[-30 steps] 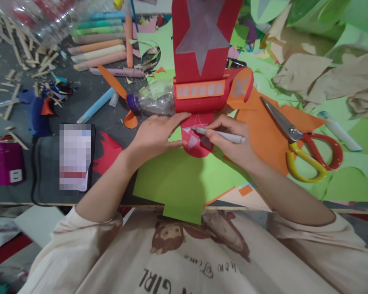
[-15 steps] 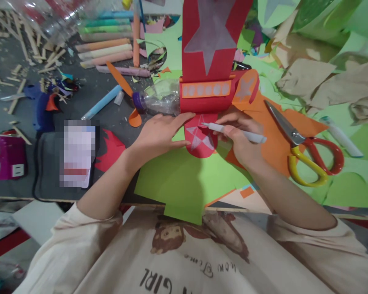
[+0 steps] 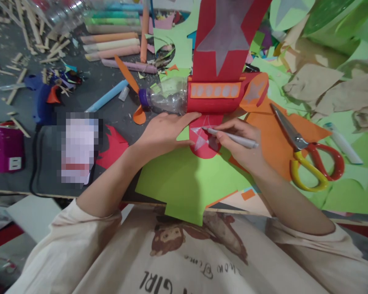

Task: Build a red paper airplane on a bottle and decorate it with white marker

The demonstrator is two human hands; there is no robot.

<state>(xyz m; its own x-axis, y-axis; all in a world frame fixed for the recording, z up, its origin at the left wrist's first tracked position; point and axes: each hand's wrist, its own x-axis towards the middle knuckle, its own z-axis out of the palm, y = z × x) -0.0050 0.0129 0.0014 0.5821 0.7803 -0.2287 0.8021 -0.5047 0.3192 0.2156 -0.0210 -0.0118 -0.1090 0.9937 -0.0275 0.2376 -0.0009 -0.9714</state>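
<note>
A toy plane made from a plastic bottle lies in front of me, wrapped in red paper, with an orange propeller at its purple cap. On its near red wing is a star outline, partly coloured silver-grey. My left hand rests at the wing's left edge, thumb and forefinger spread apart and pressing on it. Between the fingers of my right hand is a slim grey marker, its tip touching the star's upper left part. Green paper lies beneath the wing.
Scissors with red and yellow handles lie open on orange paper at the right. To the left are a blue glue gun, a phone and a blue marker. More markers, wood sticks and paper scraps lie farther back.
The marker tip has shifted left and down on the star, and my right hand tilts it flatter. My left hand keeps its place on the wing. The whole view has shifted slightly.
</note>
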